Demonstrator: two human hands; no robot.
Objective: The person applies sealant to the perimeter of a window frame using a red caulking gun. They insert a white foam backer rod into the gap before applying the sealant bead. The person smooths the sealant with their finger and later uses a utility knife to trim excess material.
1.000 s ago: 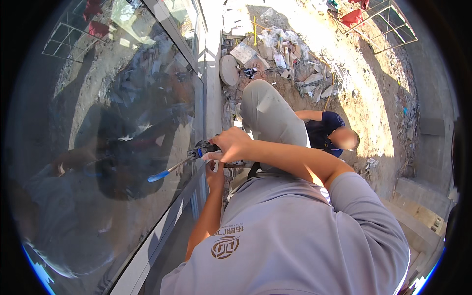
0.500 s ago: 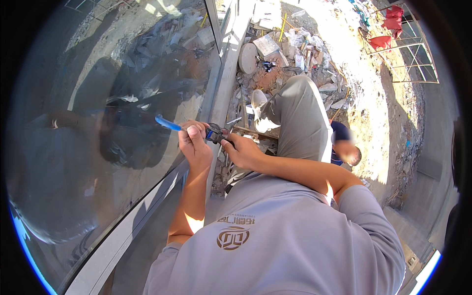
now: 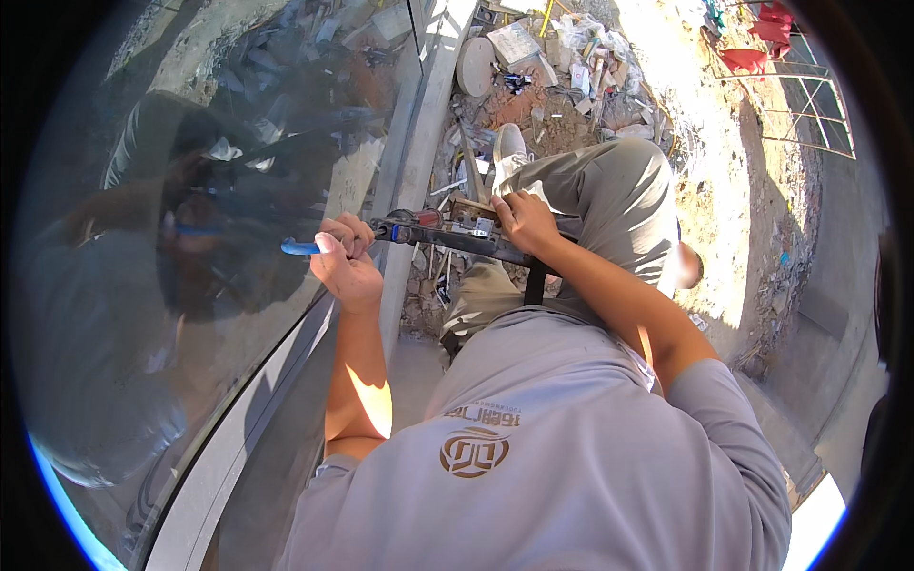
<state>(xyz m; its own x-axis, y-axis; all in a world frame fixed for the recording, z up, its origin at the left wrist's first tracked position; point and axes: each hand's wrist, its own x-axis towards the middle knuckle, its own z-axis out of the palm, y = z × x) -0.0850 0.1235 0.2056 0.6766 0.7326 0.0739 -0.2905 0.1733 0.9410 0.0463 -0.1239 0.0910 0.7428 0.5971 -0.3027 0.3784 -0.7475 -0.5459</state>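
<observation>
My left hand [image 3: 350, 266] is closed round a blue, curved, rod-like piece [image 3: 301, 247] that sticks out on its left, close to the glass. Right of that fist begins a long black tool [image 3: 457, 240] with a blue band near its left end. Whether the blue piece joins it is hidden by my fingers. A dark red part [image 3: 428, 218] shows beside the tool. My right hand [image 3: 526, 225] lies beyond the tool's right end with its fingers bent, and what they grip is hidden. A black strap-like piece [image 3: 535, 285] runs from the tool's right end toward my waist.
A large reflective glass pane [image 3: 238, 314] in a grey frame [image 3: 409, 162] fills the left side. Rubble [image 3: 609, 86] and a round slab [image 3: 475, 67] lie below. My bent knee [image 3: 638, 181] is beyond my right forearm; a person's head [image 3: 689, 266] shows beside it.
My right hand has moved right and away from my left hand. The black tool now shows lengthwise between them. My left hand has shifted slightly left and nearer with the blue piece.
</observation>
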